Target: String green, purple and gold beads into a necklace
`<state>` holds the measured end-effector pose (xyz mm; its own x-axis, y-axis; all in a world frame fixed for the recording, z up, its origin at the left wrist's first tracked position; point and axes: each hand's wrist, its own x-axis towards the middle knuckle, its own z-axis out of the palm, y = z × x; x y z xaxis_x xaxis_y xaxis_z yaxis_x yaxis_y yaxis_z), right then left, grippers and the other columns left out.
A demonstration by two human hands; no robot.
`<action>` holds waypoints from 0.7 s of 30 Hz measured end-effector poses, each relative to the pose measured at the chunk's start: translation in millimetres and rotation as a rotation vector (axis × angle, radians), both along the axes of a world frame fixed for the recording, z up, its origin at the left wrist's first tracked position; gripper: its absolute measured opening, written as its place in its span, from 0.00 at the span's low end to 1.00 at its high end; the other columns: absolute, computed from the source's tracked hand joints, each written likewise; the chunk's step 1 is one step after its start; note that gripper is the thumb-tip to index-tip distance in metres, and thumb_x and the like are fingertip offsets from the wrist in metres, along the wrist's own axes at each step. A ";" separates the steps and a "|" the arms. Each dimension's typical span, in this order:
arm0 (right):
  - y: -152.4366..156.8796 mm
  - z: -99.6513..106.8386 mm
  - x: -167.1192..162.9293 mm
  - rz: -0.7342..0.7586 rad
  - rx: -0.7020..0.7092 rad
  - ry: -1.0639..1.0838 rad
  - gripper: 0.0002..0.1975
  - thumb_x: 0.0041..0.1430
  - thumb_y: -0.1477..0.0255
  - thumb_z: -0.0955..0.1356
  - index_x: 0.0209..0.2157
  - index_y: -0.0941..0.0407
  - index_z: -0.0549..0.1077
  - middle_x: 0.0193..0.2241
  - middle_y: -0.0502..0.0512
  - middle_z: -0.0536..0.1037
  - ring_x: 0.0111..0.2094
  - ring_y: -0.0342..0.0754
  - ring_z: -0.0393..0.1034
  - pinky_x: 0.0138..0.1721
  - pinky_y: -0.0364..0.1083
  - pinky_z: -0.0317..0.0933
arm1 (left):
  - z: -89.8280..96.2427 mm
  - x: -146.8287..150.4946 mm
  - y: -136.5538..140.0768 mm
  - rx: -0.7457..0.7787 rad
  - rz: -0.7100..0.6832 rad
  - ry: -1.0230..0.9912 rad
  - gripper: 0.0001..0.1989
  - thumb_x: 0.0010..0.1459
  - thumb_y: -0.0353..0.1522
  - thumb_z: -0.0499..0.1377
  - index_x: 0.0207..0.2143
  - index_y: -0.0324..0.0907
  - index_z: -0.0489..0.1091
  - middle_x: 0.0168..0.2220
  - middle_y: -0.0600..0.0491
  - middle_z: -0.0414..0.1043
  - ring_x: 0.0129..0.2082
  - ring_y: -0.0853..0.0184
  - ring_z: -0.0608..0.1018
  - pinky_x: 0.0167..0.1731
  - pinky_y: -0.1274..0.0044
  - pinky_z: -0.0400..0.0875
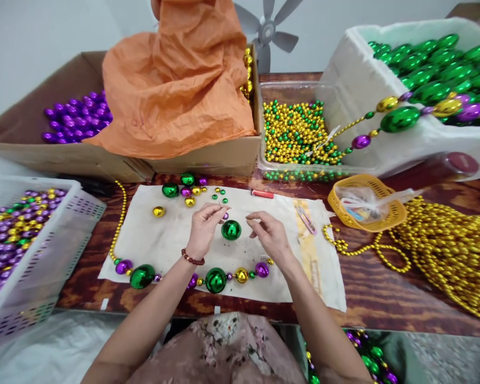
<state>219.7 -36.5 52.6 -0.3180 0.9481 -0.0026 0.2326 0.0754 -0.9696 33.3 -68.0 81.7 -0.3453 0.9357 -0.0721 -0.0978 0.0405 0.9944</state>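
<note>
Green bead [231,230] x1 btwn L hand [202,228], pinched nr purple bead [225,216], & R hand [272,234], grip unclear.

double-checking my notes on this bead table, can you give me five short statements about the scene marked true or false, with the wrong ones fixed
1. A bracelet of round brown beads circles the wrist of the left hand. True.
2. A large shiny green bead shows between the left hand and the right hand. True.
3. The oval yellow plastic basket stands left of the white cloth. False: it stands to the right of the cloth.
4. A crumpled orange sheet covers part of the brown cardboard box. True.
5. The white foam box holds only purple beads. False: large glossy green oval beads fill much of it.
</note>
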 end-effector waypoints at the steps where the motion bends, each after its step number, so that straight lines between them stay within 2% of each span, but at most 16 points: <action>1: 3.6 6.6 -5.5 0.042 0.032 0.013 0.11 0.62 0.63 0.68 0.38 0.54 0.78 0.39 0.54 0.80 0.21 0.41 0.72 0.25 0.42 0.63 | 1.7 2.0 0.0 0.014 -0.014 0.029 0.08 0.52 0.38 0.68 0.32 0.43 0.83 0.35 0.52 0.75 0.32 0.69 0.75 0.32 0.78 0.72; 5: 12.8 21.9 -29.0 0.150 0.027 0.046 0.10 0.61 0.63 0.69 0.40 0.53 0.78 0.35 0.52 0.80 0.20 0.41 0.66 0.22 0.41 0.61 | 5.8 7.2 0.6 0.091 -0.014 0.134 0.05 0.54 0.36 0.67 0.31 0.45 0.83 0.35 0.52 0.74 0.38 0.66 0.76 0.39 0.75 0.73; 9: 14.4 10.7 -42.1 0.171 0.015 0.075 0.10 0.62 0.65 0.68 0.41 0.53 0.79 0.37 0.51 0.80 0.21 0.40 0.65 0.23 0.41 0.60 | 6.9 6.5 2.6 0.133 0.006 0.179 0.05 0.55 0.34 0.66 0.33 0.46 0.83 0.34 0.52 0.75 0.38 0.65 0.76 0.41 0.74 0.72; 12: 15.8 -5.1 -42.5 0.220 0.074 -0.019 0.08 0.62 0.68 0.68 0.35 0.52 0.80 0.35 0.52 0.79 0.26 0.43 0.69 0.27 0.41 0.61 | 8.3 4.7 4.5 0.139 0.019 0.189 0.06 0.56 0.35 0.66 0.34 0.46 0.83 0.32 0.52 0.75 0.35 0.66 0.76 0.39 0.74 0.72; 15: 19.2 -13.4 -37.0 0.262 0.119 -0.111 0.07 0.62 0.71 0.69 0.32 0.53 0.81 0.33 0.52 0.78 0.31 0.46 0.72 0.33 0.43 0.64 | 11.5 0.9 7.2 0.161 0.096 0.164 0.05 0.55 0.35 0.66 0.32 0.45 0.82 0.32 0.53 0.75 0.31 0.69 0.74 0.32 0.77 0.71; 18: 22.0 -10.9 -31.8 0.313 0.192 -0.189 0.07 0.63 0.73 0.70 0.33 0.53 0.81 0.35 0.53 0.79 0.37 0.48 0.74 0.40 0.45 0.64 | 20.8 -5.9 11.2 0.215 0.156 0.088 0.05 0.55 0.35 0.67 0.31 0.44 0.81 0.32 0.53 0.76 0.28 0.72 0.73 0.29 0.79 0.70; 21: 22.5 -4.9 -30.9 0.364 0.219 -0.247 0.08 0.62 0.76 0.69 0.31 0.53 0.81 0.37 0.54 0.80 0.39 0.49 0.75 0.43 0.47 0.63 | 38.4 -14.3 15.6 0.291 0.212 0.067 0.05 0.55 0.36 0.67 0.31 0.44 0.80 0.31 0.54 0.76 0.26 0.74 0.72 0.30 0.79 0.71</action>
<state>188.8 -14.0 47.8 -0.6439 0.7621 0.0676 0.3740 0.3907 -0.8411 19.0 -52.4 120.1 -0.5291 0.8206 0.2159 -0.0082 -0.2594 0.9657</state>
